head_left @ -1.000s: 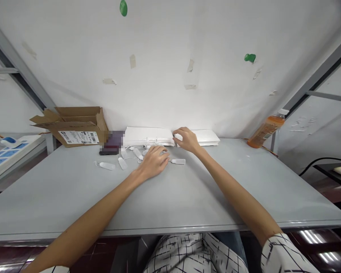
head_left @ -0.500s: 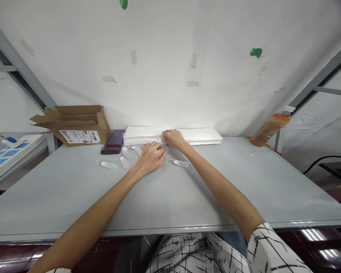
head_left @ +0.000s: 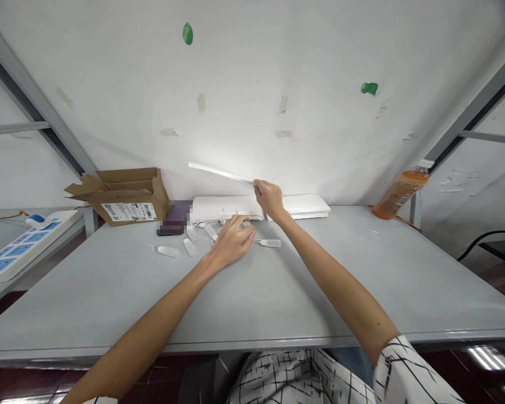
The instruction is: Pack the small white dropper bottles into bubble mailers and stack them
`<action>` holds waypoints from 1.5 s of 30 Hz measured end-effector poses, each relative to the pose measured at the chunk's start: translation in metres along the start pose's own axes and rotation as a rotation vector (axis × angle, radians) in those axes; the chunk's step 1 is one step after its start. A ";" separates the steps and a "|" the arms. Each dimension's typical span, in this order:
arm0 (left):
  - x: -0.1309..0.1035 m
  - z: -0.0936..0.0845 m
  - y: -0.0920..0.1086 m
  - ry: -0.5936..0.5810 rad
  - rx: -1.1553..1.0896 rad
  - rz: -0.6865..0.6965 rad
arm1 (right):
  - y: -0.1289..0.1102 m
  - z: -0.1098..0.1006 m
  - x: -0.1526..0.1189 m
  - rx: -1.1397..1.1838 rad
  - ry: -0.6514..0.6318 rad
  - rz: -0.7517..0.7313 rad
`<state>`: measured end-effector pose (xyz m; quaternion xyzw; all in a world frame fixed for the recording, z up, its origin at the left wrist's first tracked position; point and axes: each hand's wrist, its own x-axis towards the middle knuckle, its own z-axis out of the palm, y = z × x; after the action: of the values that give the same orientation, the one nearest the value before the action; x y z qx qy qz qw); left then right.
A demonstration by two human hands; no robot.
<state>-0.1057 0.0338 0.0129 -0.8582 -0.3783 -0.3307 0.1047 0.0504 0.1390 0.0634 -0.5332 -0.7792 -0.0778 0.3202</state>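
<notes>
My right hand [head_left: 269,199] is closed on a long thin white strip [head_left: 219,171], which slants up to the left above the stack of white paper [head_left: 305,205] by the wall. On the near edge of that stack rests my left hand [head_left: 234,238], its fingers bent over small clear and white pieces; what they hold, if anything, is hidden. White tags with thin strings lie around it: one tag [head_left: 270,243] to its right, another tag [head_left: 189,247] and a third tag [head_left: 167,251] to its left.
An open cardboard box [head_left: 128,205] stands at the back left, beside a dark, pixelated object [head_left: 175,217]. An orange drink bottle [head_left: 402,192] leans at the back right. A white power strip [head_left: 21,247] lies at the far left, beyond the grey table [head_left: 320,314].
My right hand has risen slightly off the stack, and the white strip now shows in it. My left hand stays at the near edge of the stack. The view has tilted a little upward.
</notes>
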 end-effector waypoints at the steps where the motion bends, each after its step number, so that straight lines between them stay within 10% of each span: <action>1: 0.000 -0.001 0.002 0.005 0.001 0.006 | 0.003 -0.007 -0.001 0.085 0.066 0.022; 6: 0.002 -0.007 0.009 0.137 0.017 0.046 | 0.024 -0.053 -0.026 0.624 0.293 0.116; 15: 0.004 -0.028 0.046 0.402 0.084 0.336 | 0.066 -0.116 -0.093 1.082 -0.354 0.373; 20: -0.005 -0.026 0.076 0.160 0.036 0.434 | 0.063 -0.115 -0.102 0.963 -0.818 0.276; 25: -0.017 -0.020 0.096 -0.108 0.102 0.405 | 0.052 -0.104 -0.107 0.925 -0.987 0.134; 37: -0.024 -0.009 0.082 -0.283 0.143 0.127 | 0.050 -0.084 -0.113 0.884 -0.887 0.332; 45: -0.023 -0.009 0.086 -0.320 0.165 0.141 | 0.046 -0.054 -0.113 0.663 -0.571 0.108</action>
<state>-0.0596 -0.0433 0.0106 -0.9127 -0.3548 -0.1499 0.1362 0.1391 0.0449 0.0300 -0.4418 -0.7903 0.3435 0.2495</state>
